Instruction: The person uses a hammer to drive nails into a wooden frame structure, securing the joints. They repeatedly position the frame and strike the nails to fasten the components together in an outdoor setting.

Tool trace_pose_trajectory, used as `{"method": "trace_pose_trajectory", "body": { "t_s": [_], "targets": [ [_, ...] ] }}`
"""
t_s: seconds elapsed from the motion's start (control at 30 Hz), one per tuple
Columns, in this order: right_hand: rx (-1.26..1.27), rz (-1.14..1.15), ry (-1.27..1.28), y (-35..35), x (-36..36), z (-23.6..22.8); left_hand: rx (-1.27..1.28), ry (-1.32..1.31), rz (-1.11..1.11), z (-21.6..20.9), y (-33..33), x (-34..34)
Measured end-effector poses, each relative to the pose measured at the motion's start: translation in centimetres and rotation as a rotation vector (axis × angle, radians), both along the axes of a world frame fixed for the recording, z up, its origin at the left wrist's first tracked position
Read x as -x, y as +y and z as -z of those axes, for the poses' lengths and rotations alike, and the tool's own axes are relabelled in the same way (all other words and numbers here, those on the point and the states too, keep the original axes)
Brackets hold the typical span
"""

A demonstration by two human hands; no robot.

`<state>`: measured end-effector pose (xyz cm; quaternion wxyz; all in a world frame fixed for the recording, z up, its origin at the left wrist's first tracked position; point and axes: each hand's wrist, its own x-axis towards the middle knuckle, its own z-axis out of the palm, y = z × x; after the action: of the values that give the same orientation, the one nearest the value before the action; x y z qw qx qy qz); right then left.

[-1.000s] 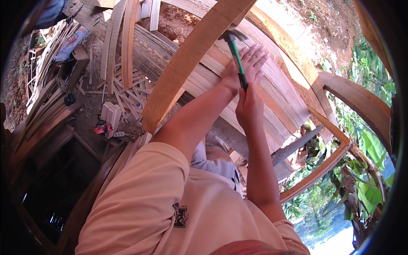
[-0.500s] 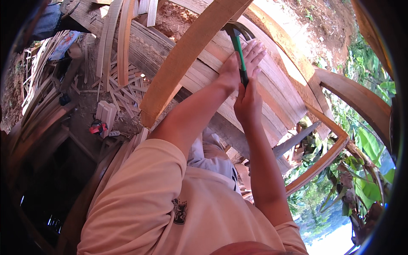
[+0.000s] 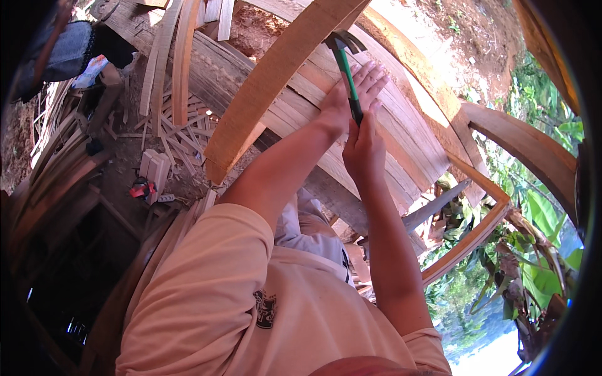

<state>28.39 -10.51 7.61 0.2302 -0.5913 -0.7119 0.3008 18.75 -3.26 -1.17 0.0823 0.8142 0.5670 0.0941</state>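
Note:
My right hand (image 3: 364,149) is wrapped round the dark grip of a claw hammer (image 3: 344,70) with a green handle. The dark hammer head is raised beyond my fingers, beside a curved wooden beam (image 3: 276,81). My left hand (image 3: 338,103) lies flat on pale wooden boards (image 3: 401,131) placed side by side, its fingers spread. The hammer handle crosses in front of the left hand and hides part of it. No nail can be made out.
Thin wood offcuts (image 3: 182,135) litter the ground at the left, near a red and black object (image 3: 143,188). Upright wooden strips (image 3: 182,69) stand at the far left. A curved timber (image 3: 527,144) and a wooden frame corner (image 3: 501,203) jut out on the right, before green plants (image 3: 542,219).
The hammer head has shifted slightly left and nearer, and more of it shows clear of the beam. My left hand stays flat on the boards.

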Motion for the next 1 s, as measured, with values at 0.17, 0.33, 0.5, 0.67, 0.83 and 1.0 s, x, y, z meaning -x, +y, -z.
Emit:
{"method": "trace_pose_trajectory", "body": {
  "t_s": [0.17, 0.33, 0.5, 0.67, 0.83, 1.0],
  "targets": [
    [0.129, -0.182, -0.202, 1.9, -0.1, -1.1, -0.020, -0.035, -0.017, 0.7, -0.1, 0.1],
    [0.161, -0.154, -0.195, 2.1, -0.7, 0.8, 0.023, 0.010, -0.005, 0.2, 0.1, -0.1],
    [-0.003, -0.039, -0.008, 1.9, -0.6, -1.1, -0.017, 0.066, 0.005, 0.3, 0.1, 0.0],
    [0.161, -0.198, -0.232, 2.3, -1.6, -0.8, -0.016, 0.009, 0.004, -0.1, 0.0, 0.2],
    [0.137, -0.154, -0.212, 1.6, -1.7, 0.3, 0.049, 0.008, 0.014, 0.1, 0.1, 0.0],
    [0.010, -0.107, -0.113, 2.4, -1.7, -0.5, -0.049, -0.010, 0.006, 0.7, -0.1, 0.2]
  ]
}}
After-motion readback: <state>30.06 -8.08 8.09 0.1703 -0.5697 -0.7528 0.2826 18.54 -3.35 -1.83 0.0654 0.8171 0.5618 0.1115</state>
